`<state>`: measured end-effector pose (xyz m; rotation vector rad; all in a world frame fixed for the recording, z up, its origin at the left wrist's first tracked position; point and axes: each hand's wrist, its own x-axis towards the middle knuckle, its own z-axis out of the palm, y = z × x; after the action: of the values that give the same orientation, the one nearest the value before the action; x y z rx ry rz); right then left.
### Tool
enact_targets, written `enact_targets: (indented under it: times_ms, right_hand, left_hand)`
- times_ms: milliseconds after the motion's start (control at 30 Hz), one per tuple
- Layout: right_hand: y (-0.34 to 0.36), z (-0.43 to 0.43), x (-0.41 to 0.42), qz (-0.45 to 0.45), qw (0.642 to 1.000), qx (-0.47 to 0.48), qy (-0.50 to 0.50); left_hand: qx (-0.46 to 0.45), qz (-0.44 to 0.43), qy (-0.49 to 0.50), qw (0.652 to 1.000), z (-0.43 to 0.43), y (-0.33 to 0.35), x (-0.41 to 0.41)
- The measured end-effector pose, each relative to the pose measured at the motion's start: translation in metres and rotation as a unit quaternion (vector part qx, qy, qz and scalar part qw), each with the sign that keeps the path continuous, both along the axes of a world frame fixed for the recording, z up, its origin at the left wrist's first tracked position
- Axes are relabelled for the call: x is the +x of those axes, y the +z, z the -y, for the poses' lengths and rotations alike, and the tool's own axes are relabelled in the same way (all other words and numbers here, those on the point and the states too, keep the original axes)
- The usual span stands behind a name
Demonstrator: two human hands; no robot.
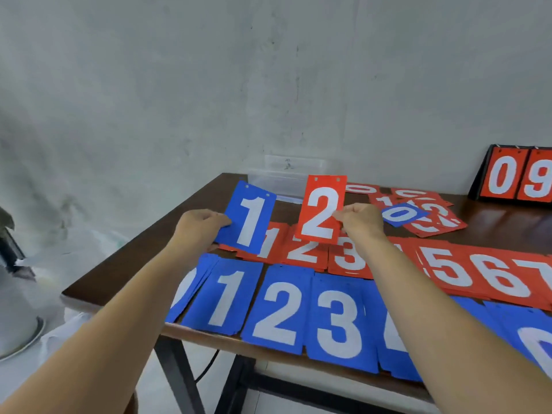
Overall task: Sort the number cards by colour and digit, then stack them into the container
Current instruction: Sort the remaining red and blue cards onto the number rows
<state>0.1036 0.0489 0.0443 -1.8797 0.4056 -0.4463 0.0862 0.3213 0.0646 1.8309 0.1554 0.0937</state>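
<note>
Right forearm [433, 309]: stretched across both rows, hiding the 4 piles. A dragged arm could fan or shift the piles under it.
Blue row [280, 312]: piles 0 to 3 are readable. They lie along the near edge of the desk [493, 222] and seem to overhang it, so a nudge could tip cards to the floor.
Left grip [203, 227]: fingers curled on the left edge of the blue 1 card [249, 219], held tilted above the left end of the red row [448, 270].
Right grip [363, 222]: pinches the right edge of the red 2 card [321, 212], raised just above the red 2 pile.
Mix-up risk: two cards are in the air at once, and the blue 1 hangs over red piles, not its own pile nearer the camera. Lowered straight down, it would land on the wrong colour.
Slip risk: each card is held by one edge only, so it could swing or land askew.
Unsorted heap [430, 222]: red cards with a blue 0 card [401, 215] on top, beyond the right grip.
Container [286, 180]: clear, at the far edge by the wall; contents hard to tell.
</note>
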Motion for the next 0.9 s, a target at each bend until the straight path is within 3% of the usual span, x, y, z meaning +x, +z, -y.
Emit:
enact_targets:
  times_ms: [167,333,467,633,900]
  right_hand:
    - [-0.019,-0.030,-0.002,-0.034,0.999,0.025,-0.017]
    - [-0.029,-0.042,-0.001,-0.068,0.996,-0.010,-0.050]
    - [-0.034,-0.045,-0.001,-0.117,0.984,-0.118,-0.059]
    - [-0.043,-0.054,-0.003,-0.173,0.932,-0.305,-0.093]
    - [-0.041,-0.058,-0.005,-0.185,0.887,-0.406,-0.114]
  left_hand:
    - [0.018,-0.038,-0.062,0.997,-0.033,-0.025,-0.018]
    - [0.025,-0.059,-0.076,0.995,-0.050,-0.050,-0.033]
    - [0.191,0.006,-0.036,0.981,-0.054,-0.063,-0.045]
    - [0.346,0.093,-0.005,0.934,-0.045,-0.073,-0.063]
    - [0.511,0.113,0.004,0.852,-0.030,-0.066,-0.073]
